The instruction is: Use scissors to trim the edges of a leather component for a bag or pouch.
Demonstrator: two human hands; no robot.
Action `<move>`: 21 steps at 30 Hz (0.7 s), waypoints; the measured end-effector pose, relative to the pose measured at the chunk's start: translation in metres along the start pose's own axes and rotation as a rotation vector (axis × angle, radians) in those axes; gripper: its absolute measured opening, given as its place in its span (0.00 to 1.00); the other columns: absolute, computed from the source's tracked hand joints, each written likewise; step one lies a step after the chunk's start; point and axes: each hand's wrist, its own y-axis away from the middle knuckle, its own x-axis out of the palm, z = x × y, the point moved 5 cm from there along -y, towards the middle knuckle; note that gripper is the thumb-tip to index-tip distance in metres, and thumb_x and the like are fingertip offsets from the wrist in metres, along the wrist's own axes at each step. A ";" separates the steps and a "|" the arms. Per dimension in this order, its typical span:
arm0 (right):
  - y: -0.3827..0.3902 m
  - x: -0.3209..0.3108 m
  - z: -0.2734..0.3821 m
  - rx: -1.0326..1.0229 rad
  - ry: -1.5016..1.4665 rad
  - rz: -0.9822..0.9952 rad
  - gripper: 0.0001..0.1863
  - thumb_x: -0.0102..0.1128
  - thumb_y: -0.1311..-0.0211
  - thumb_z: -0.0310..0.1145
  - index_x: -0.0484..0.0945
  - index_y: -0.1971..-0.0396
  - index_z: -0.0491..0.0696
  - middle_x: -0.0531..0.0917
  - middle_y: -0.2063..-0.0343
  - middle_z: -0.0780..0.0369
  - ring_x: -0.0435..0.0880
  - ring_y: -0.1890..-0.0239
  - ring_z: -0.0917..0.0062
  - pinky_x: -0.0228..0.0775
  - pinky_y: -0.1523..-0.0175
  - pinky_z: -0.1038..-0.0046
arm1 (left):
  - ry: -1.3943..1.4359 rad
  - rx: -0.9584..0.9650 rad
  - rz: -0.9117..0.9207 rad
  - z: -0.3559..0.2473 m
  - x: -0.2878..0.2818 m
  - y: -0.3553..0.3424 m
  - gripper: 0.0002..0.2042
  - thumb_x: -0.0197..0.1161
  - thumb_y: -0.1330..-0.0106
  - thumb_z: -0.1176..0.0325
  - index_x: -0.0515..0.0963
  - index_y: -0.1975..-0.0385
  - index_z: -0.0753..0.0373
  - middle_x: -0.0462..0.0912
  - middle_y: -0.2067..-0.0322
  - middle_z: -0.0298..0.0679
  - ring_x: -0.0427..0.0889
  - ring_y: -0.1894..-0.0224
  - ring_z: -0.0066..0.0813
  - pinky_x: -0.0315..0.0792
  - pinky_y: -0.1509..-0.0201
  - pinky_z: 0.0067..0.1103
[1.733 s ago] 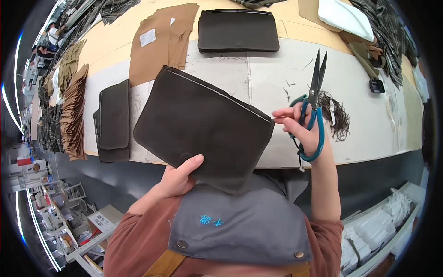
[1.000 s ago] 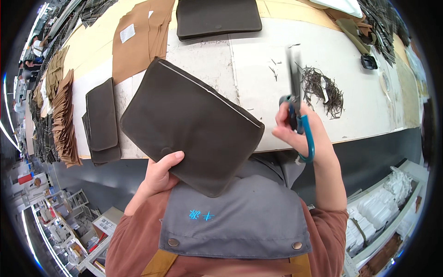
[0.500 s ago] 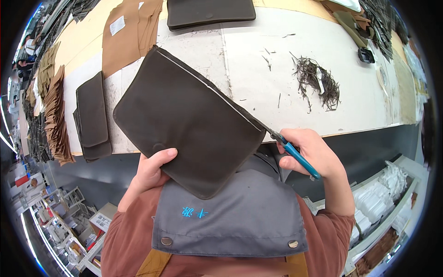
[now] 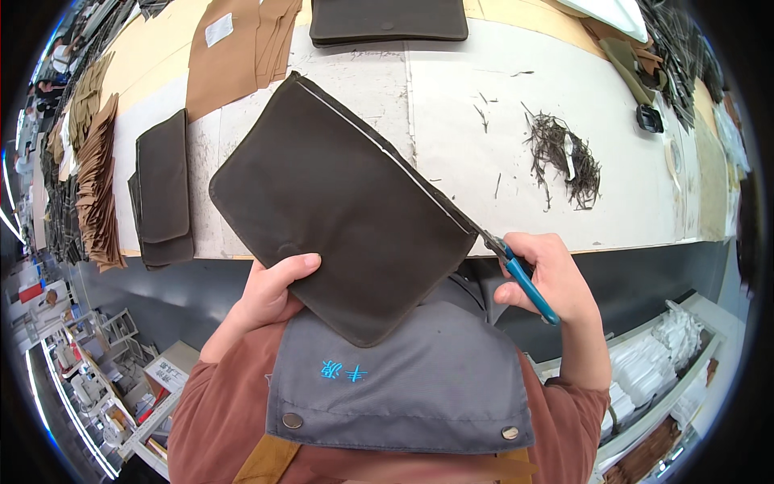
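A dark brown leather pouch [image 4: 347, 202] with a pale line along its upper right edge is held tilted before me. My left hand [image 4: 278, 286] grips its lower left side, thumb on top and the other fingers hidden beneath. In my right hand [image 4: 552, 270] are blue-handled scissors [image 4: 528, 286], their blades at the pouch's right corner, along the dark strip beside the pale line. How far the blades are apart cannot be made out.
Dark trimmings [image 4: 568, 165] lie heaped on the white table [image 4: 451, 97]. More dark pouches [image 4: 165, 181] lie at the left, and another dark stack [image 4: 387, 20] sits at the back. Brown leather pieces [image 4: 226, 68] are beyond the pouch. White bundles [image 4: 653, 355] fill a rack at the lower right.
The view has shifted slightly, so the table things appear a little farther right. Both hands keep their hold, and the scissors stay at the pouch's right corner.
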 end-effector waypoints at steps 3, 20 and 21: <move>0.000 -0.001 0.000 0.026 0.021 -0.019 0.39 0.71 0.67 0.67 0.64 0.85 0.44 0.62 0.89 0.63 0.61 0.84 0.75 0.59 0.77 0.74 | 0.015 -0.017 0.017 0.000 0.001 -0.002 0.29 0.55 0.45 0.77 0.60 0.41 0.71 0.73 0.48 0.52 0.78 0.49 0.44 0.75 0.46 0.35; -0.003 -0.003 -0.004 0.048 0.012 -0.076 0.33 0.80 0.69 0.53 0.64 0.88 0.44 0.61 0.91 0.66 0.58 0.85 0.82 0.56 0.79 0.78 | 0.046 -0.009 0.073 0.003 0.000 -0.006 0.25 0.55 0.41 0.78 0.62 0.42 0.69 0.73 0.47 0.50 0.77 0.47 0.41 0.75 0.44 0.34; -0.003 -0.003 -0.004 0.048 0.012 -0.076 0.33 0.80 0.69 0.53 0.64 0.88 0.44 0.61 0.91 0.66 0.58 0.85 0.82 0.56 0.79 0.78 | 0.019 -0.018 0.021 0.003 -0.001 -0.006 0.29 0.55 0.44 0.77 0.59 0.40 0.70 0.72 0.47 0.53 0.77 0.48 0.44 0.74 0.45 0.36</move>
